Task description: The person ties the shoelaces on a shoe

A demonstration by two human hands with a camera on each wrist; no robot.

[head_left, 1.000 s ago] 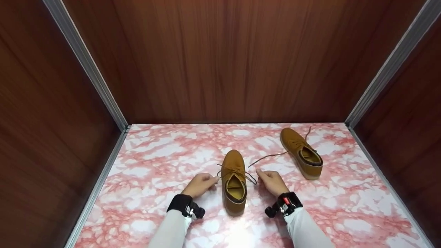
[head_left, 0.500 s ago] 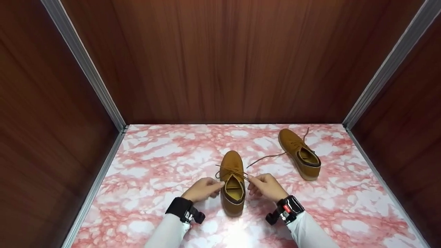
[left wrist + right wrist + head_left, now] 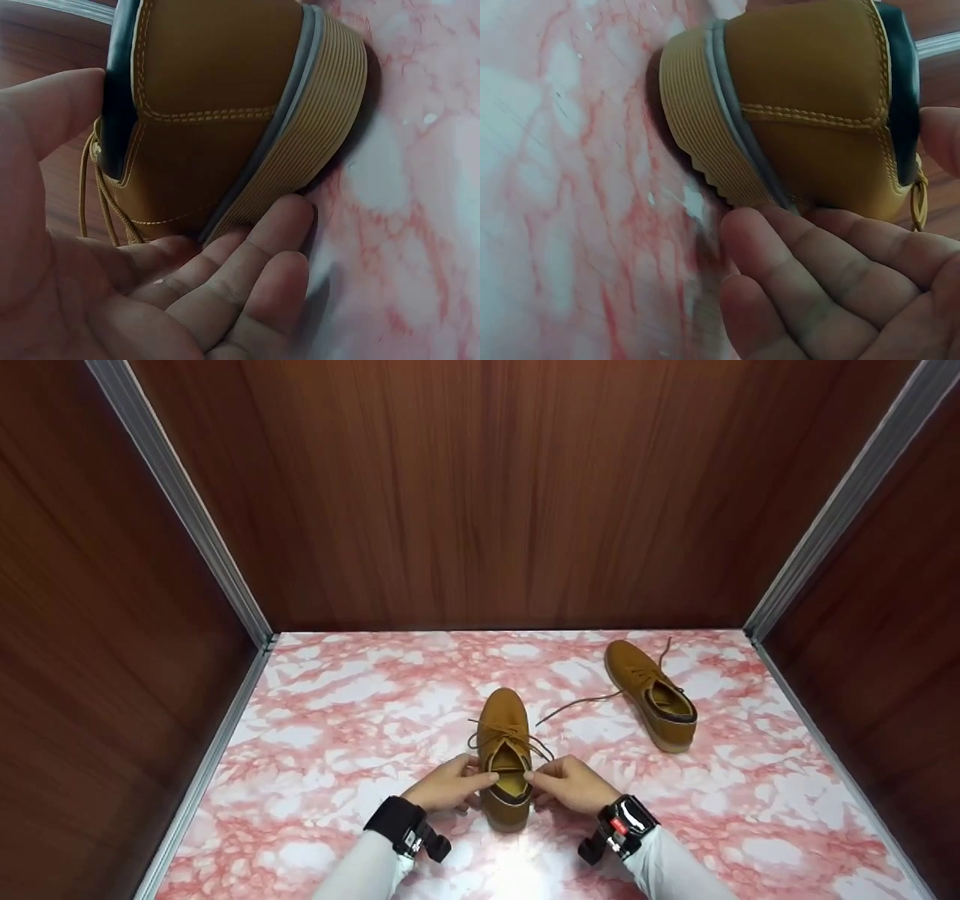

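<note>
- The near shoe, brown with a ribbed pale sole, sits upright on the marbled tabletop, midway between its left and right edges, toe toward the far edge.
- The left hand holds that shoe's collar from the left, thumb over the rim, the other fingers along the outer side and sole.
- The right hand grips the opposite side of the collar likewise, its thumb at the rim.
- The near shoe's laces form loops hanging out on both sides.
- The far shoe stands upright near the tabletop's far right corner, toe slanting toward the far edge.
- One loose lace runs from it across the tabletop, its tip just beside the near shoe.
- Black wristbands circle both wrists.
</note>
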